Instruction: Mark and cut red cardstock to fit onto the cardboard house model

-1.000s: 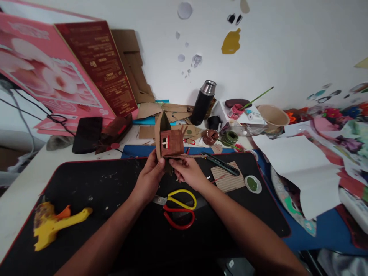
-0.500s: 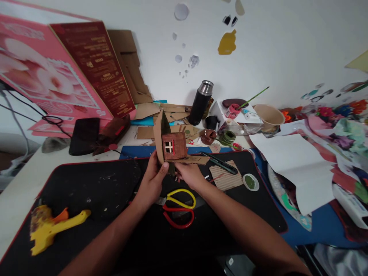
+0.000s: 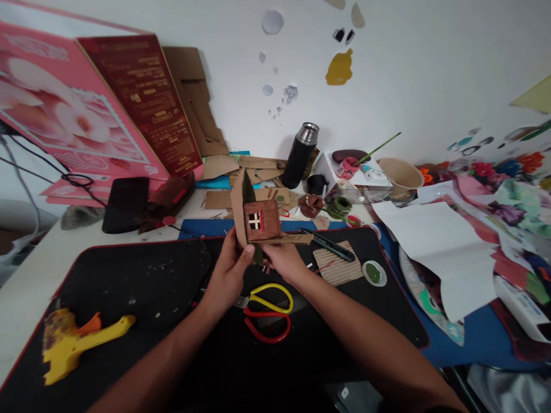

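Note:
A small cardboard house (image 3: 263, 219) with brown painted walls and a window with pale bars and red trim is held up above the black mat. My left hand (image 3: 235, 264) grips its left edge, thumb at the lower corner. From below and the right, my right hand (image 3: 282, 261) holds the base, its fingers mostly hidden under the cardboard. Scissors (image 3: 269, 312) with one yellow and one red handle lie just beneath the hands. To the right, a dark green cutter (image 3: 331, 245) rests partly on a corrugated cardboard piece (image 3: 340, 269).
A yellow glue gun (image 3: 81, 341) lies at the left of the mat (image 3: 142, 275). Behind stand a black flask (image 3: 300, 156), paint jars (image 3: 310, 205) and a pink box (image 3: 77, 109). White paper (image 3: 443, 246) lies at the right, near a lid of green paint (image 3: 374, 273).
The view has shifted slightly. The house sits marginally lower in the picture, and both hands keep their hold on it.

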`<state>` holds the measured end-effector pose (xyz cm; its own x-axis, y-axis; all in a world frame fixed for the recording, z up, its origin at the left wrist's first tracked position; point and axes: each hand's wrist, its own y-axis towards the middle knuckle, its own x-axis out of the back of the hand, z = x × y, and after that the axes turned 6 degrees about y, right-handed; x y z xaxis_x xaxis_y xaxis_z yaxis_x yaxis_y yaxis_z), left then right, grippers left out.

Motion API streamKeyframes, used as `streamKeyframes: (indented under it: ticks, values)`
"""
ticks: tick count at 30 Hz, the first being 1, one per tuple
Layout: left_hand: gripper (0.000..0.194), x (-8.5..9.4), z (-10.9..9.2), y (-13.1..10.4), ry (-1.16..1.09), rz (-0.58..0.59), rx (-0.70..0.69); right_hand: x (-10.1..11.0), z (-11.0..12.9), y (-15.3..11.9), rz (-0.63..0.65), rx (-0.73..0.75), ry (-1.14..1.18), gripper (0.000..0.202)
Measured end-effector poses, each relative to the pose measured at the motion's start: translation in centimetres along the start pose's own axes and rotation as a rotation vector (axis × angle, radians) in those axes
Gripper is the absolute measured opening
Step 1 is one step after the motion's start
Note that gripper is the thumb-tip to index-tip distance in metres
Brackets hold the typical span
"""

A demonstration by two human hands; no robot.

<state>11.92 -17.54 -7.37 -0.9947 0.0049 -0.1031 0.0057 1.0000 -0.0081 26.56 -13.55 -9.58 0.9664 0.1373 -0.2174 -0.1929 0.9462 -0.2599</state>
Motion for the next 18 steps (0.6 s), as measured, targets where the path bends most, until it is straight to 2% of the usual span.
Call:
streamKeyframes:
  ticks: [3,9,13,18]
  values:
    - [0.063,-0.1,0.0,-0.1,0.018,-0.006,0.005,-0.2,-0.1,0.0,-0.059,0.013,0.003,0.023]
    - [0.065,-0.2,0.2,0.0,0.02,-0.015,0.004,-0.1,-0.4,0.1,-0.098,0.02,-0.039,0.022]
    - [0.062,-0.2,0.0,0.1,0.009,-0.029,-0.004,0.1,0.1,-0.3,-0.039,0.02,-0.077,0.024]
    - [0.059,0.4,0.0,0.5,-0.032,-0.083,-0.04,0.1,1.4,-1.4,0.101,0.061,-0.053,0.048]
